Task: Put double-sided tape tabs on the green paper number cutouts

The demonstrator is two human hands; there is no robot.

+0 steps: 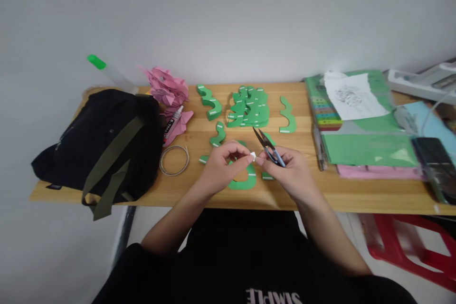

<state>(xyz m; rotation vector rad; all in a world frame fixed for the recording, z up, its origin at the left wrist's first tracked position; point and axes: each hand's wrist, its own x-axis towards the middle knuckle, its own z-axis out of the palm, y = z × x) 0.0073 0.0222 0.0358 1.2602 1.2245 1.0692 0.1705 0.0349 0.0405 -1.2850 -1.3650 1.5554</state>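
My left hand (228, 165) pinches a small white piece (253, 156), perhaps tape or paper, between thumb and finger. My right hand (290, 170) is closed around thread snips (268, 146), dark blades pointing up and away, while its thumb and fingertip touch the same white piece. Under the hands lies a green paper cutout (245, 183) with white strips on it, partly covered by my fingers. Close by are a wavy green cutout (217, 134), a stack of green cutouts (253, 108), another green stack (209, 103) and a single green cutout (288, 116).
On the left lie a black bag (117, 137), pink paper cutouts (167, 86), a glue tube (173, 125) and a tape roll (163, 164). To the right are a green paper pack (370, 149), a scribbled white sheet (352, 97), a pen (319, 149) and a phone (435, 164).
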